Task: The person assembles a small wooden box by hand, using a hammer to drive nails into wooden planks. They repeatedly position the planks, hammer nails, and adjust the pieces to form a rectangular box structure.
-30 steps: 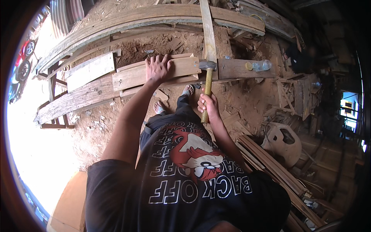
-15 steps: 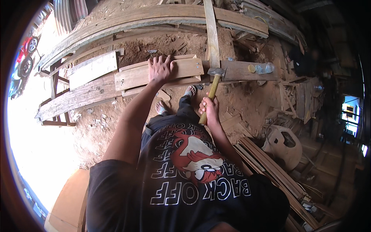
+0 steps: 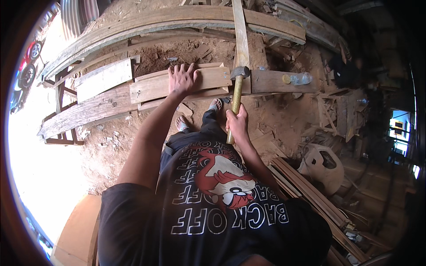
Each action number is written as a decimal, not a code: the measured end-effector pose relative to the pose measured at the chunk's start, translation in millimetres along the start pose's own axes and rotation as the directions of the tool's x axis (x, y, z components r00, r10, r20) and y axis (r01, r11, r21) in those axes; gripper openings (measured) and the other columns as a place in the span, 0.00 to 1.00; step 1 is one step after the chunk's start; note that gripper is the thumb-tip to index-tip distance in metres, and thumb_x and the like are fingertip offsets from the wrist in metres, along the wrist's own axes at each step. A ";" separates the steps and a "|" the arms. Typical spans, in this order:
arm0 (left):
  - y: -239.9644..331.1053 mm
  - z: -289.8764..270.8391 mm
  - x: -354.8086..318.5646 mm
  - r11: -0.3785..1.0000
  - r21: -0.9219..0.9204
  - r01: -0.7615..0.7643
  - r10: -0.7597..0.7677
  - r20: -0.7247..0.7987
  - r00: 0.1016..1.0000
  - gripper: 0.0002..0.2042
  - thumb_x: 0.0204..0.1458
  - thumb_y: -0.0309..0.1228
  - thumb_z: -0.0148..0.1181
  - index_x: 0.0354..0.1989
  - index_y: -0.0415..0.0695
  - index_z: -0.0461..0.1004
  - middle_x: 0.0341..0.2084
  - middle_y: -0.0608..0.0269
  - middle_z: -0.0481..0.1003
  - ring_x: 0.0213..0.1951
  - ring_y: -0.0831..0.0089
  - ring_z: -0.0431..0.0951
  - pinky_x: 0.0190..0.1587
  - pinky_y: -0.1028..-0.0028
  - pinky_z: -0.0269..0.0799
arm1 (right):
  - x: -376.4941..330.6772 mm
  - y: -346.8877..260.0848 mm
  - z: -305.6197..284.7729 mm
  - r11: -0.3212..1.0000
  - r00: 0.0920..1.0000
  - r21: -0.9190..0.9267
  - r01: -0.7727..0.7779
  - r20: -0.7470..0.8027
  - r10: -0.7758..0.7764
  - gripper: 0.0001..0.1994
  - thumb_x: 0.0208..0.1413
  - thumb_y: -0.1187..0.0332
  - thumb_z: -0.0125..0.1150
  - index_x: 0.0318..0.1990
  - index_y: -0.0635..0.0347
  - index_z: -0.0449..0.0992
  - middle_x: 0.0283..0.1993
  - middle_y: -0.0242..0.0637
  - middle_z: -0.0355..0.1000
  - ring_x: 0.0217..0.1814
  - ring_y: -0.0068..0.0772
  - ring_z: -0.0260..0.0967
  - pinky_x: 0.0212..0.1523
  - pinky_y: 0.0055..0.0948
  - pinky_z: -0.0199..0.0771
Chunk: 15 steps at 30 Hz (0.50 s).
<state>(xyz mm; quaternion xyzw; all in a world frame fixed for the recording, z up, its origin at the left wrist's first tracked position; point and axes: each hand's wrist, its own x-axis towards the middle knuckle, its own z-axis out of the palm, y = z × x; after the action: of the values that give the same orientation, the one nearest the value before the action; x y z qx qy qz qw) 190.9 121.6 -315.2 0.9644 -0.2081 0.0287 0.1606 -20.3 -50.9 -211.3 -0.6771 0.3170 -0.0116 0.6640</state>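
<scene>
My left hand (image 3: 182,80) lies flat with spread fingers on a wooden box-like frame (image 3: 151,88) built of pale planks. That frame rests on a long thick plank bench (image 3: 97,104). In my right hand (image 3: 237,120) is a hammer (image 3: 237,91), gripped round its yellow handle. The dark hammer head sits close to the right end of the frame, where small nails or nail heads show near the plank's edge. Whether the head touches the wood, I cannot tell.
A clear plastic bottle (image 3: 301,79) with a yellowish lid lies on the bench's right part. A narrow upright board (image 3: 241,35) crosses behind the hammer. Farther off runs a long beam (image 3: 177,20). Stacked planks (image 3: 310,195) and a plastic chair (image 3: 324,166) stand at my right.
The hammer has swung left, its head moving from beside the frame's right end to over that end. My left hand stays on the frame.
</scene>
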 end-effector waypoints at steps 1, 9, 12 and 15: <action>-0.3 0.7 0.2 1.000 0.010 0.002 -0.002 0.007 1.000 0.28 0.73 0.53 0.41 0.72 0.54 0.72 0.57 0.50 0.75 0.63 0.51 0.72 0.73 0.39 0.53 | -0.3 1.2 2.5 1.000 1.000 -0.015 0.003 -0.018 -0.003 0.14 0.66 0.78 0.55 0.57 0.61 0.66 0.26 0.30 0.65 0.12 0.20 0.61 0.11 0.28 0.62; -0.2 0.1 1.1 1.000 0.010 0.000 0.000 0.018 1.000 0.28 0.73 0.54 0.41 0.73 0.55 0.71 0.57 0.50 0.75 0.62 0.51 0.72 0.72 0.39 0.54 | 5.5 -18.5 -9.5 0.986 0.998 0.155 -0.066 0.024 0.063 0.17 0.67 0.76 0.56 0.61 0.63 0.67 0.27 0.30 0.67 0.14 0.18 0.60 0.13 0.26 0.63; 1.0 1.6 1.4 0.999 0.031 0.009 -0.010 0.027 1.000 0.28 0.73 0.53 0.41 0.73 0.55 0.71 0.57 0.50 0.75 0.62 0.51 0.72 0.73 0.39 0.54 | 2.7 -23.0 -18.1 0.990 0.998 0.136 -0.037 -0.049 0.044 0.18 0.66 0.76 0.56 0.63 0.65 0.66 0.27 0.29 0.66 0.14 0.18 0.60 0.13 0.26 0.63; -0.2 3.8 0.5 1.000 0.023 0.006 -0.006 -0.002 1.000 0.28 0.73 0.54 0.41 0.73 0.54 0.71 0.58 0.50 0.75 0.62 0.50 0.72 0.73 0.39 0.53 | 1.4 -16.7 -9.1 0.991 0.996 0.122 -0.049 -0.066 0.058 0.18 0.65 0.76 0.57 0.61 0.63 0.67 0.28 0.29 0.66 0.14 0.19 0.61 0.14 0.26 0.64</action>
<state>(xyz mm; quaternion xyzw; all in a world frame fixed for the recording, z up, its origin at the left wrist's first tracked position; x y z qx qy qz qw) 191.3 120.4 -318.8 0.9668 -0.2046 0.0318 0.1498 -16.2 -61.1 -195.7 -0.6264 0.3565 -0.0363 0.6922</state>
